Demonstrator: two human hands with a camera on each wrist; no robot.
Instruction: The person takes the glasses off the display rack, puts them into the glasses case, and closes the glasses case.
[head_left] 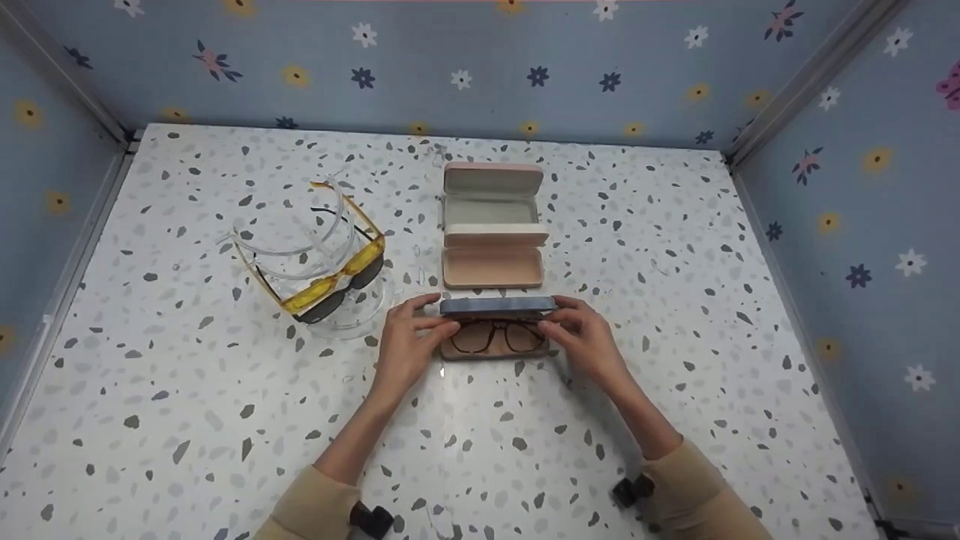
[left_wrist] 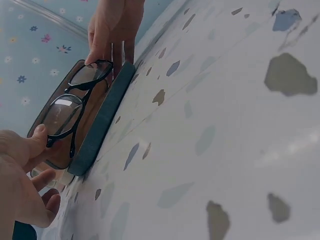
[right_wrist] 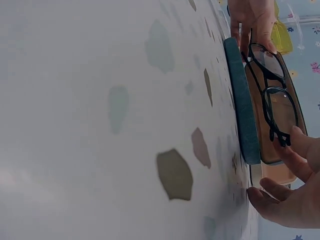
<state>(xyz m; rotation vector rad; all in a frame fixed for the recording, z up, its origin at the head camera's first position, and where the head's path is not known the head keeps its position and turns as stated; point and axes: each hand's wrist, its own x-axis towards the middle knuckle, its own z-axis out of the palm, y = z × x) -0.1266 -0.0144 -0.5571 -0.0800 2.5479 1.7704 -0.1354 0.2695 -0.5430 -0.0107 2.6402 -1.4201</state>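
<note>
A pair of dark-framed eyeglasses (head_left: 496, 325) is level over the bottom half of an open blue glasses case (head_left: 497, 305). My left hand (head_left: 407, 336) pinches the left end of the frame between thumb and forefinger. At the opposite end, my right hand (head_left: 591, 339) pinches the frame the same way. Both wrist views show the glasses' temples folded behind the lenses (left_wrist: 64, 107). The other fingers of each hand spread beside the case's ends. Whether the glasses touch the case lining is hard to tell.
Behind the blue case stand two more open cases, one peach-lined (head_left: 493, 268) and one grey-lined (head_left: 493, 181). To the left, a clear display stand (head_left: 300, 262) bears yellow glasses (head_left: 311, 293) and dark sunglasses (head_left: 324, 307). Flowered panels (head_left: 487, 75) border the speckled table (head_left: 712, 300).
</note>
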